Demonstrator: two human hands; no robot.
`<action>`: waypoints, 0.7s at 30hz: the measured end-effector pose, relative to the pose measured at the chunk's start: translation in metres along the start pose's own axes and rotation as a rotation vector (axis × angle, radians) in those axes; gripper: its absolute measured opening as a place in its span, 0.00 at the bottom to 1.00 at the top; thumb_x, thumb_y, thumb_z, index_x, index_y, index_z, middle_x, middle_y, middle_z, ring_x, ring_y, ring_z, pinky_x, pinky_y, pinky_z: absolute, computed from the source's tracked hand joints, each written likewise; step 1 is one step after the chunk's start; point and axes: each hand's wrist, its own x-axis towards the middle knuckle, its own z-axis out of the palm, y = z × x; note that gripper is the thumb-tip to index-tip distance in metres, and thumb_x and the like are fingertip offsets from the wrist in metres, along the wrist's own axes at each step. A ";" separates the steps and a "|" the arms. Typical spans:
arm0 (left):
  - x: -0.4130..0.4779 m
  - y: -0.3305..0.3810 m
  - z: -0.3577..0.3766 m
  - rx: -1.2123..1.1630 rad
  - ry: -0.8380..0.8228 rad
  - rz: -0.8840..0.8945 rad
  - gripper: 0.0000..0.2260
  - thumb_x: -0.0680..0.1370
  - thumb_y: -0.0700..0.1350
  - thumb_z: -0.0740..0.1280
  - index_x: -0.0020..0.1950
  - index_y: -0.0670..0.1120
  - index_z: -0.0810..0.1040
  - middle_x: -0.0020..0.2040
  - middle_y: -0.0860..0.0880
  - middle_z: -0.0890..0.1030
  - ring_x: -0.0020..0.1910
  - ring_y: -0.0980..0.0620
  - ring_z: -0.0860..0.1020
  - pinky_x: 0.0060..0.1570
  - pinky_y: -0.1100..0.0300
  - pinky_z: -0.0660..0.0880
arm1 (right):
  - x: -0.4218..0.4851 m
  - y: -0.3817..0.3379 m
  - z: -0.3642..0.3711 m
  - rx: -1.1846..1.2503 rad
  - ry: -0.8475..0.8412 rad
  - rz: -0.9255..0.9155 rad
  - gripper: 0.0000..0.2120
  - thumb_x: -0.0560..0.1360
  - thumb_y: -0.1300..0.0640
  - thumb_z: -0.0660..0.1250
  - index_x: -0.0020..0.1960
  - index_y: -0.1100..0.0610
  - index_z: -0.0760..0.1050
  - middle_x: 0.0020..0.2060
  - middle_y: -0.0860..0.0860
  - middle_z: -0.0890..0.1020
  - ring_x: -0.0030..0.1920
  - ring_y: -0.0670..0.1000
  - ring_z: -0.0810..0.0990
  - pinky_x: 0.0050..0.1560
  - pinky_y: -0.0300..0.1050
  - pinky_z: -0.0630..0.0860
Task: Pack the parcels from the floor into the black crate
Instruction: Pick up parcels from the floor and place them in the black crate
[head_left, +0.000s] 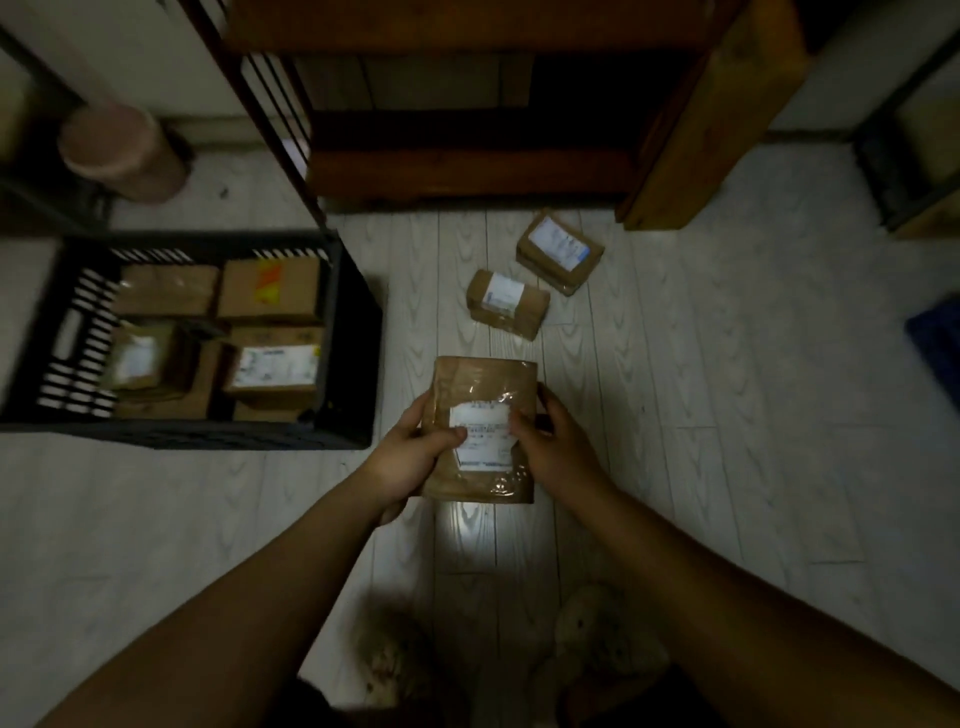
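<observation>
In the head view, both hands are clamped on a flat parcel (488, 384). The left hand (415, 452) grips its left edge with the thumb across the white label, and the right hand (556, 447) grips the right edge. The parcel is above the floor (675, 364), to the right of the black crate (353, 332) and near its front corner. Two more parcels lie on the floor beyond it, a small one (509, 304) and a larger one (560, 250) just behind that.

The step in hand appears to be carrying this parcel into the crate. The crate already holds several boxes, among them a labelled box (272, 366), and little free room shows between them. It is probably best to keep the parcel level, lift it clear of the crate's right wall, and lay it flat on top of the boxes. The grip should hold until the parcel is resting there.

The fingers under the parcel are hidden. I cannot tell whether its far edge touches the floor. The label print is unreadable. The crate's left side is blurred, and its bottom is covered by the boxes. Two pale furry shapes at the lower edge are too dim to name.
</observation>
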 end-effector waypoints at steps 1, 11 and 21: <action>-0.021 0.020 -0.001 0.015 0.032 0.006 0.31 0.72 0.45 0.71 0.71 0.55 0.62 0.58 0.46 0.79 0.52 0.46 0.81 0.51 0.45 0.78 | -0.017 -0.023 -0.003 0.016 0.007 0.005 0.26 0.76 0.47 0.65 0.71 0.41 0.61 0.57 0.45 0.75 0.49 0.41 0.76 0.41 0.36 0.72; -0.243 0.214 -0.037 0.080 0.010 0.071 0.26 0.66 0.58 0.71 0.62 0.56 0.72 0.56 0.45 0.80 0.55 0.42 0.79 0.56 0.39 0.74 | -0.190 -0.260 -0.004 0.317 -0.056 -0.021 0.20 0.75 0.52 0.66 0.65 0.44 0.68 0.54 0.52 0.81 0.50 0.55 0.81 0.37 0.49 0.79; -0.351 0.274 -0.080 -0.182 0.215 0.351 0.17 0.71 0.46 0.70 0.56 0.60 0.71 0.46 0.45 0.84 0.45 0.43 0.83 0.41 0.44 0.79 | -0.243 -0.357 0.043 0.188 -0.148 -0.224 0.24 0.70 0.47 0.70 0.62 0.45 0.65 0.49 0.42 0.79 0.43 0.39 0.79 0.39 0.36 0.75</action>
